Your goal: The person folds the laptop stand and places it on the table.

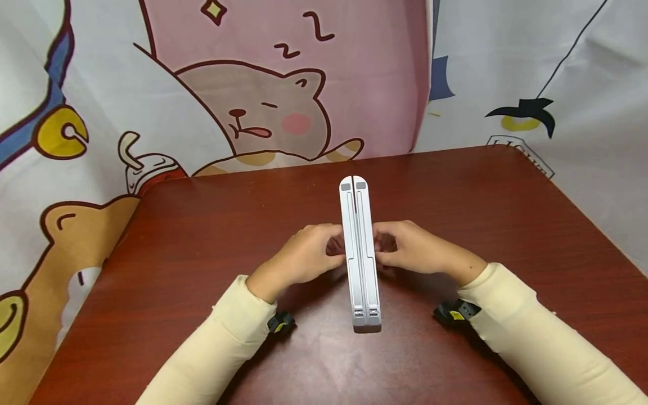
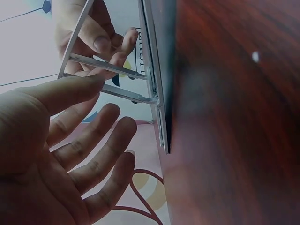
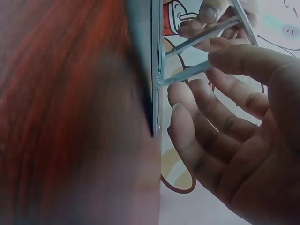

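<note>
While a silver folding stand (image 1: 353, 247) stands near the middle of the reddish-brown counter (image 1: 177, 270), its two narrow bars (image 1: 367, 253) side by side, a hand sits at each flank. The left hand (image 1: 306, 256) grasps a thin strut (image 2: 123, 92) between thumb and forefinger, its other fingers loosely spread; the right hand (image 1: 420, 246) likewise pinches the opposite strut (image 3: 190, 72). Small black devices (image 1: 282, 323) with yellow marks sit at both wrists, beside cream sleeves (image 1: 212, 349). Behind the counter hangs a cloth backdrop (image 1: 379, 73) printed with a sleeping cartoon bear (image 1: 283, 104).
</note>
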`<state>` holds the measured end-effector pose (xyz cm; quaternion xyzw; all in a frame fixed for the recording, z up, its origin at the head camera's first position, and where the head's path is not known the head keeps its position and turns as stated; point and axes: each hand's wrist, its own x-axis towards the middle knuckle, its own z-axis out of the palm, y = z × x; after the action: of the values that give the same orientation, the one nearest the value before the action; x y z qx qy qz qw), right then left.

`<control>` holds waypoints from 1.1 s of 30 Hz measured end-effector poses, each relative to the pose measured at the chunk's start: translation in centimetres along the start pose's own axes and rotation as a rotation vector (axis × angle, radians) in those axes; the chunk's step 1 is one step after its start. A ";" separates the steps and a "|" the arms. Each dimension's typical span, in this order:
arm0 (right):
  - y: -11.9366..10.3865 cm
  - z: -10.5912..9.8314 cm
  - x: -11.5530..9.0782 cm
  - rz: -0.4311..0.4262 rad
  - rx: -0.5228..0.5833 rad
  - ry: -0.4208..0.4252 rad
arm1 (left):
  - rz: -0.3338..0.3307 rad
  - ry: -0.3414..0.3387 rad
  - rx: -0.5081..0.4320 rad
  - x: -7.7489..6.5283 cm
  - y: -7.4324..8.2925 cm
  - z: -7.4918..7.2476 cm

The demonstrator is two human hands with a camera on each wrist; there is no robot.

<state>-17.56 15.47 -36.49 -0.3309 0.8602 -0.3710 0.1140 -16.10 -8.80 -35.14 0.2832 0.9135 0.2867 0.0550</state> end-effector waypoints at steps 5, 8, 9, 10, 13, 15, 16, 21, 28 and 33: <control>-0.1 0.2 0.0 -0.003 -0.004 0.017 | 0.015 -0.003 -0.001 0.0 0.0 0.1; -0.1 0.4 0.1 -0.024 -0.035 0.044 | 0.026 -0.001 -0.002 0.1 0.1 0.1; -0.1 0.4 0.1 -0.036 -0.052 0.055 | 0.029 0.000 -0.006 0.1 0.1 0.1; -0.1 0.5 0.2 -0.051 -0.071 0.068 | 0.034 0.003 -0.008 0.1 0.1 0.1; 0.0 0.6 0.3 -0.096 -0.123 0.104 | 0.046 0.009 -0.014 0.1 0.0 0.1; 0.0 0.6 0.3 -0.115 -0.138 0.112 | 0.047 0.007 -0.016 0.1 0.0 0.1; 0.0 0.6 0.3 -0.121 -0.142 0.116 | 0.048 0.006 -0.015 0.1 0.0 0.1; -0.2 0.7 0.3 -0.119 -0.141 0.123 | 0.049 0.002 -0.017 0.2 -0.1 0.2; -0.4 0.7 0.2 -0.078 -0.115 0.102 | 0.040 -0.004 -0.003 0.2 0.0 0.2; -0.5 0.6 0.1 -0.077 -0.110 0.096 | 0.039 -0.007 0.000 0.2 0.0 0.2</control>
<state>-17.14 14.75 -36.57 -0.3512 0.8704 -0.3427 0.0397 -16.22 -8.61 -35.32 0.3017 0.9077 0.2869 0.0524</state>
